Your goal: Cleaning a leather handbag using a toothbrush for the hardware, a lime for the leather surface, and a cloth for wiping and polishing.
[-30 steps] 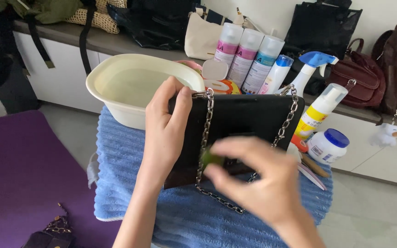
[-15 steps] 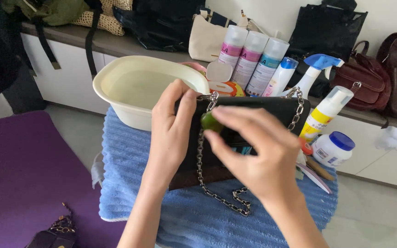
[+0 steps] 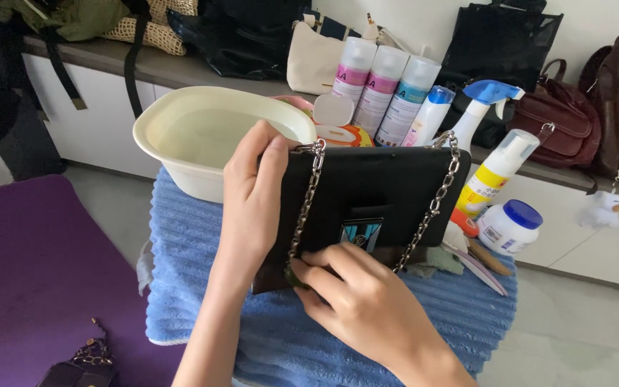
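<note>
Wiping in hand, by the look of it: black handbag [image 3: 374, 193] at centre frame, lying on a blue ribbed towel [image 3: 202, 279] over a low stand, silver chain [image 3: 433, 204] draped down its front. Left hand [image 3: 252, 204] laid flat against the bag's left edge, fingers extended, steadying rather than gripping. Right hand [image 3: 356, 297] at lower centre, fingers curled and pinched on a small green pad [image 3: 294, 276] pressed to the bag's lower edge. Next move likely calls for a firm hold on the left edge and light, even strokes clear of the chain and clasp.

Cream basin [image 3: 213, 136] at upper left of the bag, seemingly holding clear water, hard to tell. Three tall spray cans [image 3: 385, 86] behind, capped. Spray bottle with blue trigger [image 3: 485, 104], yellow-labelled pump bottle [image 3: 499, 172] and small white jar with blue lid [image 3: 510, 226] at right, all closed, contents unseen.
</note>
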